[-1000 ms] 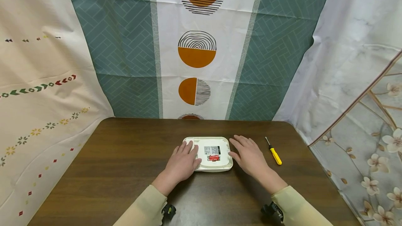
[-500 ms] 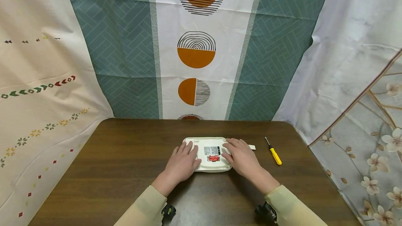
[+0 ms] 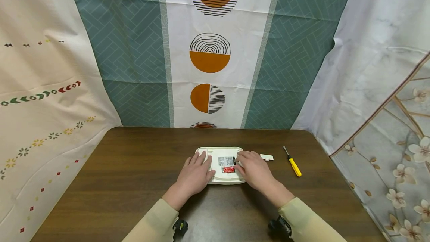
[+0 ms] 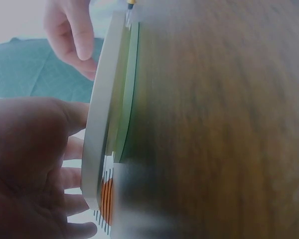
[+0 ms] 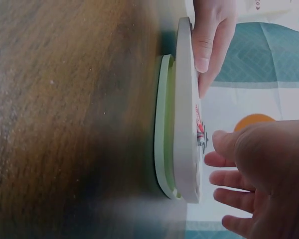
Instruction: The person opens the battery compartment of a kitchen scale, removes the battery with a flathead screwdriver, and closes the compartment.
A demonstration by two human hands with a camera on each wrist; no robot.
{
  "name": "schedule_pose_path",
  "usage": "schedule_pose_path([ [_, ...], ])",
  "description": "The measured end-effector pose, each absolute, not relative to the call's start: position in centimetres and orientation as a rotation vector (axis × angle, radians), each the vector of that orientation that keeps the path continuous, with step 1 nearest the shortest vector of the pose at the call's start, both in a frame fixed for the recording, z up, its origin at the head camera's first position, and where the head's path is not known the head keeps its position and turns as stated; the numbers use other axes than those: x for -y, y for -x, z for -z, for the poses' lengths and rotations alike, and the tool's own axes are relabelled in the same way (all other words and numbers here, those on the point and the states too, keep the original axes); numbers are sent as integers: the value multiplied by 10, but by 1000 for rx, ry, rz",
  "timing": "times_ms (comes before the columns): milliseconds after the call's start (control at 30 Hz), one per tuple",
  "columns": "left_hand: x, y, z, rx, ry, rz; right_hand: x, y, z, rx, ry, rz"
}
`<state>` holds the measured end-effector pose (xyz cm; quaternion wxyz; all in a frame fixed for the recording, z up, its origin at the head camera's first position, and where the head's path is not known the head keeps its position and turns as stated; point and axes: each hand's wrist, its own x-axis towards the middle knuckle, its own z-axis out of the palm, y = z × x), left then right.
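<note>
A flat white device (image 3: 224, 178) with rounded corners, like a kitchen scale turned upside down, lies on the table. Below its white body, a pale green plate (image 5: 163, 124) shows from the side. A printed label (image 3: 226, 161) and a red battery (image 3: 229, 169) in an open slot are on its upper face. My left hand (image 3: 195, 174) rests on the device's left end, fingers straight. Over the right end hovers my right hand (image 3: 254, 170), its fingers loosely bent; the thumb tip is close to the battery (image 5: 201, 139), and nothing is between the fingers.
Behind my right hand lies a small white cover piece (image 3: 267, 157). A screwdriver (image 3: 294, 166) with a yellow handle is farther right on the brown table (image 3: 141, 167). Patterned cloths (image 3: 134, 47) hang around the back and sides.
My right hand has moved left from the device's right edge to over its upper face, near the battery. The small white cover has come into view behind it. The left hand stays put.
</note>
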<state>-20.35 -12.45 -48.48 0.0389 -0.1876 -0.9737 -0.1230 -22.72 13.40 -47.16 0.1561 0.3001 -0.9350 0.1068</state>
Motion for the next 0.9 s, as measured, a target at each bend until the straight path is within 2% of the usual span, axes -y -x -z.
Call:
schedule_pose_path([
  [900, 124, 203, 484, 2977, 583, 361, -128, 233, 475, 2625, -914, -288],
])
